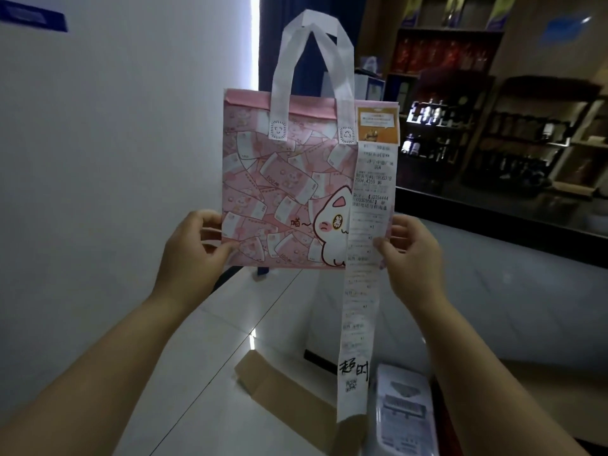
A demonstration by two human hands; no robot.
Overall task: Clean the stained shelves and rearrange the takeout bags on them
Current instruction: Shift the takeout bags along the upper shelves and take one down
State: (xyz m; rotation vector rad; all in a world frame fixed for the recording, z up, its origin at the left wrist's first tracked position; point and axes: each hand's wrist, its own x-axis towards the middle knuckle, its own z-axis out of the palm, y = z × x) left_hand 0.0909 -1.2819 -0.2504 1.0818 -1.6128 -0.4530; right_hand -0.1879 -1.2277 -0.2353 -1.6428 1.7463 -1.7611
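2 bare forearms [108, 366] in view — the left grip [194, 255] and right grip [413, 261] bare too.

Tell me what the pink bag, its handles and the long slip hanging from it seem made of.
Pink bag: likely laminated non-woven fabric, printed, faint sheen, stiff and flat. Handles: white matte non-woven strips, with dotted press-marks at their ends. Slip: thin white printed paper, bending at its lower end.

Below you, a flattened cardboard sheet [279, 390] lies on the glossy tiled floor [230, 324]. At your left, a blue sign [33, 16] sits high on the white wall [115, 126]. At your right, lit bottles [424, 113] stand beyond a dark counter [493, 218].
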